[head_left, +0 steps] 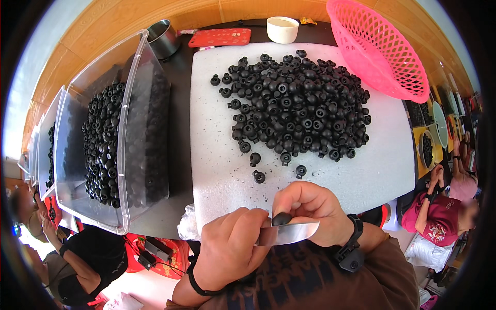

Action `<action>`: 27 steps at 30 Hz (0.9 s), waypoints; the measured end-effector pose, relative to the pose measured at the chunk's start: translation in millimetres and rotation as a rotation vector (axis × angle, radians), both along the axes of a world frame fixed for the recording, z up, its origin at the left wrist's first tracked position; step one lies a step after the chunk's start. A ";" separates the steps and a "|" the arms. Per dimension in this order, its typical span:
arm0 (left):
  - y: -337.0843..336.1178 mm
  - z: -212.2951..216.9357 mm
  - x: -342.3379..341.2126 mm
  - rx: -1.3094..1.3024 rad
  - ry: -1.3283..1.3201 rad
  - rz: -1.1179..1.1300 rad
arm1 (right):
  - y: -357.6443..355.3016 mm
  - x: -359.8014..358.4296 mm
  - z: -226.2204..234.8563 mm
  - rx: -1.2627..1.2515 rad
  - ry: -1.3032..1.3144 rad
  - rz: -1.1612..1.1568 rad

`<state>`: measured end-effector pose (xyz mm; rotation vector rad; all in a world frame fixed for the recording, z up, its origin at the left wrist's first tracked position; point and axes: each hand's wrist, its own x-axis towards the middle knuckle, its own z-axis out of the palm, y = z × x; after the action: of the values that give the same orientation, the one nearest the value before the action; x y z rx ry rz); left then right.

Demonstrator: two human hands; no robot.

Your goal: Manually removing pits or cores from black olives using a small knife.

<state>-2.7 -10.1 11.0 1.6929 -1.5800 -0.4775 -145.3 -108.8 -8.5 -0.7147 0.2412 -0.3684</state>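
My left hand (230,248) grips a knife with a shiny steel blade (289,232) that points right. My right hand (315,209) pinches one small black round plastic piece (281,218) against the blade's upper edge. Both hands are at the near edge of a white foam board (217,155). A large heap of the same black round pieces (299,103) lies on the far half of the board. A few loose pieces (258,177) lie between the heap and my hands.
A clear plastic bin (111,139) with several black pieces stands left of the board, more bins beyond it. A pink basket (380,46) leans at the far right. A white cup (282,29), red flat case (219,37) and metal pot (163,37) sit behind. Other people sit at both sides.
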 end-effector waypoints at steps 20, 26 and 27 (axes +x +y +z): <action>4.3 9.5 2.9 0.106 0.323 0.194 | -0.1 -5.4 9.7 -0.193 0.011 -0.050; 5.8 10.1 2.3 0.042 0.268 0.080 | 0.2 -3.5 1.9 -0.182 -0.036 0.002; 5.8 10.4 1.7 0.019 0.234 0.040 | 0.6 -2.6 0.7 -0.182 -0.037 0.004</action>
<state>-1.0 -4.3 21.4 1.6148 -1.3745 -0.6471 -147.8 -108.2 -7.8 -0.8866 0.1723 -0.4033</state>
